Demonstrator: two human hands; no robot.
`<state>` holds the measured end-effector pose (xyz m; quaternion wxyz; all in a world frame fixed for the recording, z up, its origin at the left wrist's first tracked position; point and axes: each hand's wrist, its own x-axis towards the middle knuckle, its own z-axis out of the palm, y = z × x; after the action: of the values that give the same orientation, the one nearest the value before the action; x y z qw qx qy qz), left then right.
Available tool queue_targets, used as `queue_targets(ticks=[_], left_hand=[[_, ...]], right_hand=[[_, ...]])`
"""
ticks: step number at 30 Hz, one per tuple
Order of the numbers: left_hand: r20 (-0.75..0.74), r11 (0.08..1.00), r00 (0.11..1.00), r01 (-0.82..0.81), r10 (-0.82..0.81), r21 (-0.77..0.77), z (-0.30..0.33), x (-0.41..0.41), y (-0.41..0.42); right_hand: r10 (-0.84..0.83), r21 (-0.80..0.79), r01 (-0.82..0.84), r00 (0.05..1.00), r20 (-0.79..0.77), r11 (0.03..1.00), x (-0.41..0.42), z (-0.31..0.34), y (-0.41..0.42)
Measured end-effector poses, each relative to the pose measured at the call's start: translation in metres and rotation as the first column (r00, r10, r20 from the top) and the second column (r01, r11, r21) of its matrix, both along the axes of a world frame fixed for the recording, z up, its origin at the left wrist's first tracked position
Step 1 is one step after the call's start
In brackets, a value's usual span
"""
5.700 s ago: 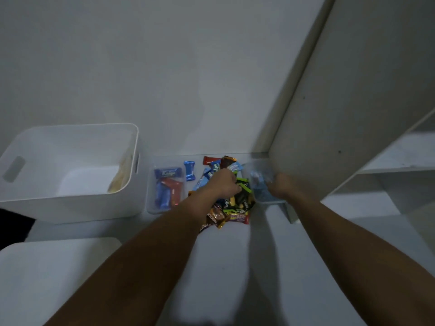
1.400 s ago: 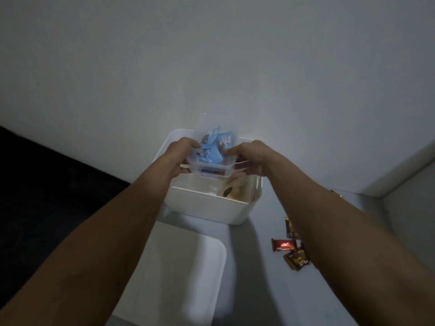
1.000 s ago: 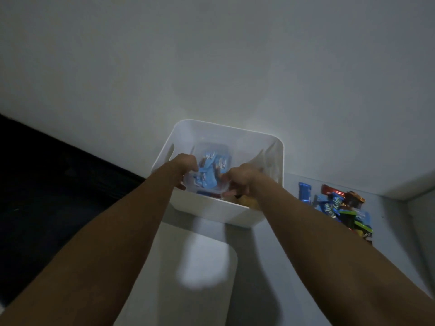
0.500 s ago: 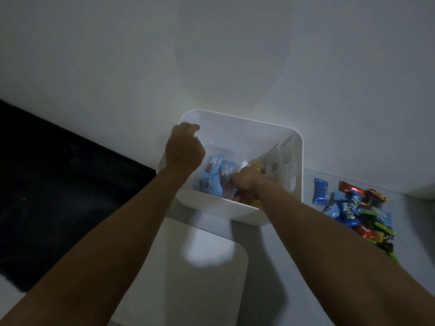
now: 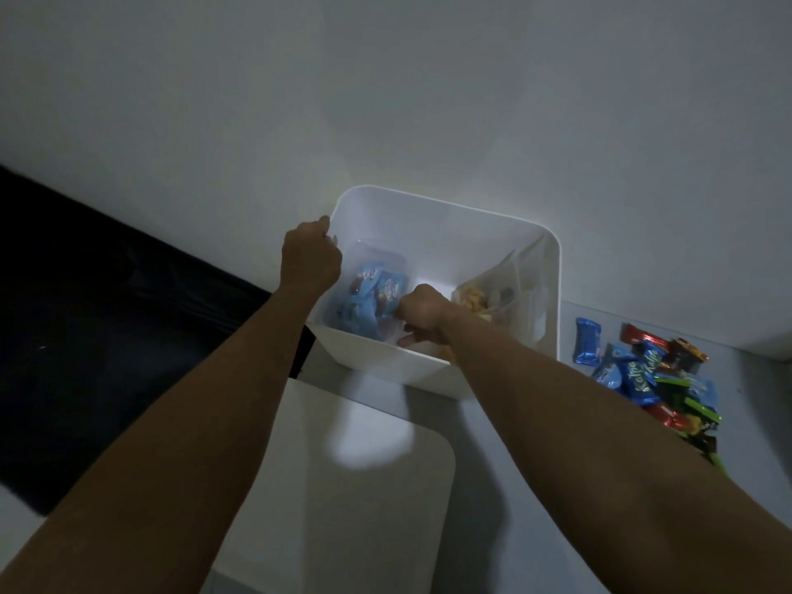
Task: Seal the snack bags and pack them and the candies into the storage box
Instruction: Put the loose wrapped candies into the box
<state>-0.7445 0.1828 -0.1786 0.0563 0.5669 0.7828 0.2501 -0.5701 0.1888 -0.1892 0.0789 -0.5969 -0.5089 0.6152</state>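
Clear plastic tub (image 5: 377,293) now down in glossy white box (image 5: 450,370), hands' (image 5: 310,261) grasp unclear.

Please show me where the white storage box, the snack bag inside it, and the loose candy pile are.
white storage box (image 5: 433,370), head view, near wall.
snack bag (image 5: 497,289), head view, clear side.
loose candy pile (image 5: 643,375), head view, blue wrapper.
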Motion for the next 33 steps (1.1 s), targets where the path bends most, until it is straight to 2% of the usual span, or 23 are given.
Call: queue_targets(ticks=[5, 7, 10, 11, 12, 15, 17, 19, 23, 28, 33], left_hand=[[-0.044, 1.000, 0.999, -0.018, 0.017, -0.026, -0.001, -0.002, -0.001], [-0.002, 0.998, 1.000, -0.017, 0.017, -0.067, 0.000, 0.000, -0.002], [0.188, 0.994, 0.981, -0.021, 0.041, -0.107, 0.009, 0.006, -0.007], [0.208, 0.995, 0.978, -0.002, 0.024, -0.103, 0.011, 0.008, -0.008], [0.184, 0.994, 0.983, 0.025, -0.005, -0.106, 0.014, 0.012, -0.011], [-0.018, 0.981, 0.997, 0.072, -0.077, -0.182, 0.018, 0.026, -0.015], [-0.041, 0.974, 0.992, 0.106, -0.117, -0.201, 0.021, 0.042, -0.014], [0.025, 0.969, 0.985, 0.172, -0.171, -0.175, 0.028, 0.063, -0.015], [0.186, 0.946, 0.948, 0.288, -0.260, -0.150, 0.043, 0.109, -0.024], [0.247, 0.910, 0.897, 0.401, -0.366, -0.104, 0.063, 0.163, -0.033], [0.272, 0.886, 0.850, 0.463, -0.451, 0.023, 0.072, 0.233, -0.049]], right_hand=[[0.012, 0.026, -0.013, 1.000, 0.025, 1.000, 0.006, 0.004, -0.001], [0.009, 0.057, -0.013, 0.998, 0.055, 0.998, 0.013, 0.008, 0.000], [-0.002, 0.082, -0.006, 0.995, 0.097, 0.997, 0.030, 0.013, 0.002], [0.003, 0.078, -0.012, 0.994, 0.111, 0.997, 0.036, 0.016, 0.003], [0.010, 0.082, -0.020, 0.993, 0.120, 0.996, 0.043, 0.018, 0.004], [-0.011, 0.112, 0.001, 0.996, 0.089, 0.994, 0.062, 0.035, 0.003], [-0.037, 0.137, 0.027, 0.997, 0.072, 0.990, 0.077, 0.047, 0.003], [-0.041, 0.174, 0.024, 0.995, 0.094, 0.984, 0.093, 0.059, 0.003], [-0.091, 0.193, 0.081, 0.995, 0.040, 0.978, 0.129, 0.079, -0.002], [-0.161, 0.195, 0.166, 0.986, -0.041, 0.967, 0.174, 0.107, -0.022], [-0.233, 0.213, 0.222, 0.972, 0.032, 0.952, 0.240, 0.107, -0.039]])
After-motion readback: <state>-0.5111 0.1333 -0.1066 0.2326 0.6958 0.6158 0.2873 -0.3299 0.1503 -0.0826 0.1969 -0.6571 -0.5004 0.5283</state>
